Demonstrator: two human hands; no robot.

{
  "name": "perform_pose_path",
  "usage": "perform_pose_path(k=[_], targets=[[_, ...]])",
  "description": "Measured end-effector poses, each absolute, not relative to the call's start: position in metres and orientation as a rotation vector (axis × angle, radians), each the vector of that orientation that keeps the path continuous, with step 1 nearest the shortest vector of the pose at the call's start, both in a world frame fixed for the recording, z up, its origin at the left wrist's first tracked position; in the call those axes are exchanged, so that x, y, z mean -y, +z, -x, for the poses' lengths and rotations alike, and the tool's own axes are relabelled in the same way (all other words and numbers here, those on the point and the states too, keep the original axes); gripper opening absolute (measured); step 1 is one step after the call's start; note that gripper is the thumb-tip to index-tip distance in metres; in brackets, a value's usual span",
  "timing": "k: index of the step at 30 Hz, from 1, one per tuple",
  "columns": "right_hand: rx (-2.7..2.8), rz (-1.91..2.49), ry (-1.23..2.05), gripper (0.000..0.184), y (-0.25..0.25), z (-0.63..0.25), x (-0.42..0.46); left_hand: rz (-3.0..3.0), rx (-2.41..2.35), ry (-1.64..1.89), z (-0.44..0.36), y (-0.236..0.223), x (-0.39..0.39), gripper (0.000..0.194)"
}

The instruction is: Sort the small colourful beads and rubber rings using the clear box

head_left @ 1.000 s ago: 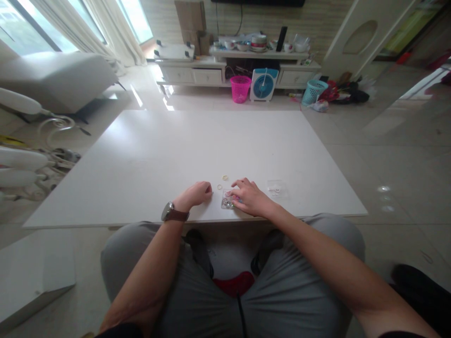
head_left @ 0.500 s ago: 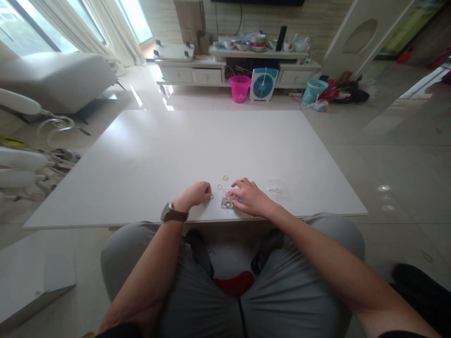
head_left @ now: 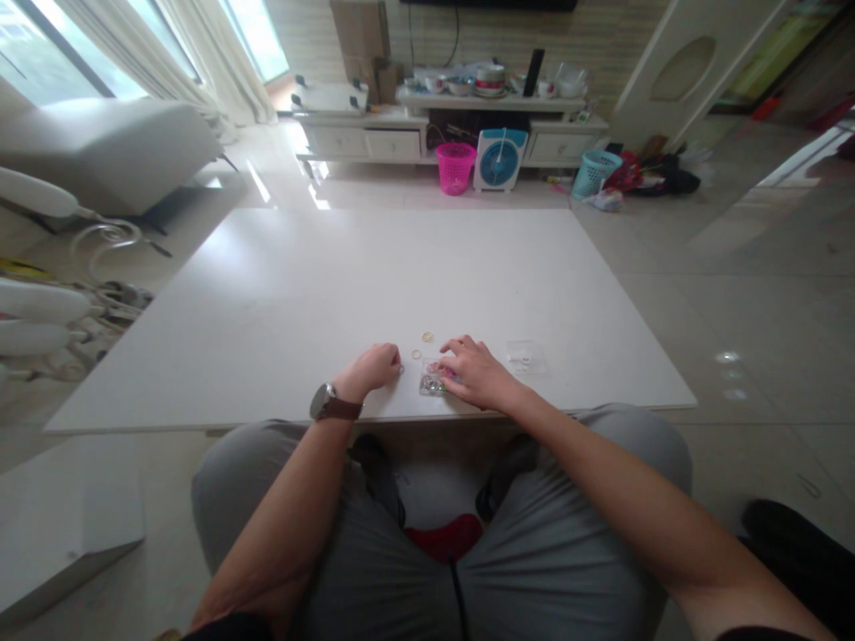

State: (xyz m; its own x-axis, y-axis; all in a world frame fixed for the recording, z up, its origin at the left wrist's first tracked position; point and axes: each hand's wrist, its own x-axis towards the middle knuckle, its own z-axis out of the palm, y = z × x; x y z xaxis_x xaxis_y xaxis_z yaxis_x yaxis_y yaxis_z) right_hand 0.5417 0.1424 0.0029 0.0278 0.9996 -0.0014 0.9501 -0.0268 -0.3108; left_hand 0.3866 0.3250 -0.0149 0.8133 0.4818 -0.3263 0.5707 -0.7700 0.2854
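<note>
My left hand (head_left: 379, 366) is closed in a pinch just above the white table (head_left: 374, 267). A small silver-looking ring (head_left: 402, 369) shows at its fingertips. My right hand (head_left: 476, 374) lies over the right side of a small clear plastic box (head_left: 423, 388), fingers bent and somewhat apart, steadying it. Inside the box are silver rings (head_left: 431, 385) and pink and other coloured small pieces; the part under my palm is hidden. Beyond the box, two thin gold rings lie on the table, one gold ring (head_left: 427, 337) farther away and another gold ring (head_left: 416, 354) closer.
To the right of my right hand lies a clear plastic lid or flat case (head_left: 527, 357) with small pale pieces in it. The table's near edge (head_left: 427, 418) runs just above my knees. Across the floor stand a pink basket (head_left: 455, 169) and a blue-and-white fan (head_left: 500, 161).
The small ring at my left fingertips came into view below them, then shifted slightly up against them. My left wrist has moved slightly right. My right hand stays at the box.
</note>
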Motion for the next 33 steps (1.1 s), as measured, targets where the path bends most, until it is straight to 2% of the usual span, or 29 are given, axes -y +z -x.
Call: perform_pose_path(k=[4, 13, 25, 33], targets=[[1.973, 2.140, 0.243, 0.026, 0.005, -0.543, -0.143, -2.647, -0.741, -0.328, -0.389, -0.011, -0.319, 0.018], [1.937, 2.169, 0.193, 0.024, 0.006, -0.542, -0.145, -2.556, -0.471, 0.148, -0.401, -0.020, -0.303, 0.015], [1.932, 2.144, 0.191, 0.025, 0.007, -0.540, -0.146, -2.636, -0.465, 0.062, -0.405, -0.014, -0.295, 0.020], [2.051, 2.073, 0.372, 0.029, 0.002, -0.536, -0.142, -2.594, -0.654, 0.152, -0.399, -0.007, -0.311, 0.026]])
